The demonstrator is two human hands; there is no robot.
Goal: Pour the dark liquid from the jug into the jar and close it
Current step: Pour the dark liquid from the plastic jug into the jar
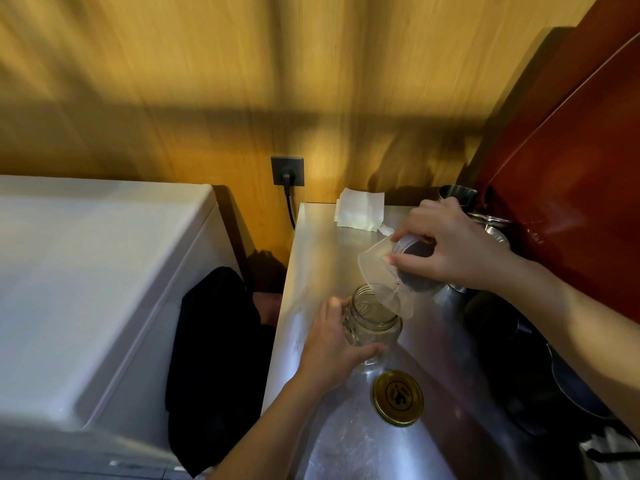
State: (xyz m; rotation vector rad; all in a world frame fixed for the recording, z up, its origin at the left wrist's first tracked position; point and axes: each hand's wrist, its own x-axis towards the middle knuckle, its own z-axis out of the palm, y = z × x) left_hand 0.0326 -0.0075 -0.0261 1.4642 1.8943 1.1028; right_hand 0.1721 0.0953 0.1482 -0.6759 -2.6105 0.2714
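Observation:
A clear glass jar (372,323) stands upright on the steel counter (322,244), and my left hand (332,344) is wrapped around its side. My right hand (450,247) grips a translucent plastic jug (384,271), tilted down to the left, with its spout over the jar's open mouth. Dark liquid sits in the jug's raised back end. No stream is visible at the spout. A gold lid (398,398) with a dark emblem lies flat on the counter just in front of the jar.
White folded paper (360,209) lies at the counter's back. Metal pots (491,226) and dark pans (554,375) crowd the right side beside a red wall panel. A white appliance (86,289) stands left, with black cloth (214,358) in the gap. A plugged socket (287,171) is on the wall.

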